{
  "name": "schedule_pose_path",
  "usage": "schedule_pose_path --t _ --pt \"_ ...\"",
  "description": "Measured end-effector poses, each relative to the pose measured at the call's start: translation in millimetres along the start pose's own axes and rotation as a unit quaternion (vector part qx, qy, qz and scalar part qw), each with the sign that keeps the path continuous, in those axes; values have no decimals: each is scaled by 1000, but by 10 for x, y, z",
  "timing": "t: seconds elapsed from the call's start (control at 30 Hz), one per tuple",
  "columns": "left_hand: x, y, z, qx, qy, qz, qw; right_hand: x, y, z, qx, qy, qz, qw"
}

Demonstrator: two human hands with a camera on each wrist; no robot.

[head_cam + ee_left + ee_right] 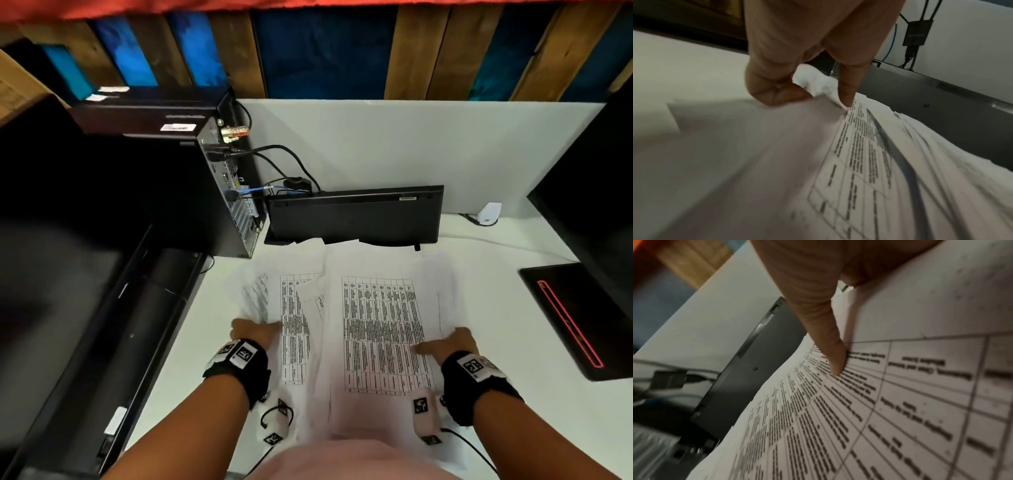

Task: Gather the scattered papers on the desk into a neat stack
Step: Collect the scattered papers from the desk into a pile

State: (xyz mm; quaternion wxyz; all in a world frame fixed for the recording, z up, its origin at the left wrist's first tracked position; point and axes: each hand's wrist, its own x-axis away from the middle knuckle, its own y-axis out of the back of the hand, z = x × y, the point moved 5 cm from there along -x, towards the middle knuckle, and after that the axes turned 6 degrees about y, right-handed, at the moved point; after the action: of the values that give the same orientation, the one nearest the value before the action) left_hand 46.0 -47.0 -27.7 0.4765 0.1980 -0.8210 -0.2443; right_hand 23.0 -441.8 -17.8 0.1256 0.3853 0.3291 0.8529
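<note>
Several white printed sheets, the papers (376, 329), lie overlapping and fanned on the white desk (486, 308) in front of me. My left hand (255, 330) holds the left edge of the pile. In the left wrist view its thumb (846, 95) lies on top of the papers (859, 162) and its curled fingers (774, 92) sit at the edge. My right hand (448, 342) grips the right edge of the top table-printed sheet. The thumb (835, 360) presses on the print (900, 402); the fingers are hidden under the paper, which bows upward.
A black keyboard (352, 216) stands on edge against the grey partition (411, 144), touching the papers' far edge. A computer tower (219, 192) with cables is at back left. A black pad with a red line (579, 318) and a dark monitor (599, 192) are on the right.
</note>
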Motion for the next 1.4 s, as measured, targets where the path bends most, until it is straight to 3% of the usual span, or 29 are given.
schedule_pose_path --t 0.1,0.17,0.23,0.33,0.47,0.6,0.73,0.9,0.97,1.03,1.13,1.23,1.4 --pt "63 -65 -5 -70 -21 29 997 -31 -8 -13 -56 9 38 998" --pt "267 -6 -65 -125 -44 -11 991 -32 -14 -41 -63 6 52 997" --pt "343 -49 -68 -60 -66 -19 996 -39 -16 -67 -68 7 51 996" --pt "344 -126 -40 140 -69 26 987 -38 -1 -109 -86 13 41 995" --pt "409 -131 -26 104 -59 93 988 -24 54 -164 -88 20 42 995" --pt "603 134 -150 92 -159 27 983 -7 51 -152 -94 34 65 993" --pt "959 679 -433 92 -277 -28 956 -22 53 -142 -105 34 64 992" --pt "1518 1447 -746 73 -414 -145 896 -61 41 -165 -76 39 76 993" --pt "1699 1738 -835 89 -441 -170 877 -59 45 -158 -78 50 74 993" --pt "1807 1970 -894 119 -453 -172 867 -44 41 -153 -76 53 75 993" --pt "1921 2081 -977 189 -482 -124 846 -56 29 -158 -76 57 75 993" --pt "1767 1747 -977 226 -443 -42 867 -85 10 -194 -69 60 87 992" --pt "1117 543 -654 156 -320 47 933 -30 60 -169 -100 76 92 988"
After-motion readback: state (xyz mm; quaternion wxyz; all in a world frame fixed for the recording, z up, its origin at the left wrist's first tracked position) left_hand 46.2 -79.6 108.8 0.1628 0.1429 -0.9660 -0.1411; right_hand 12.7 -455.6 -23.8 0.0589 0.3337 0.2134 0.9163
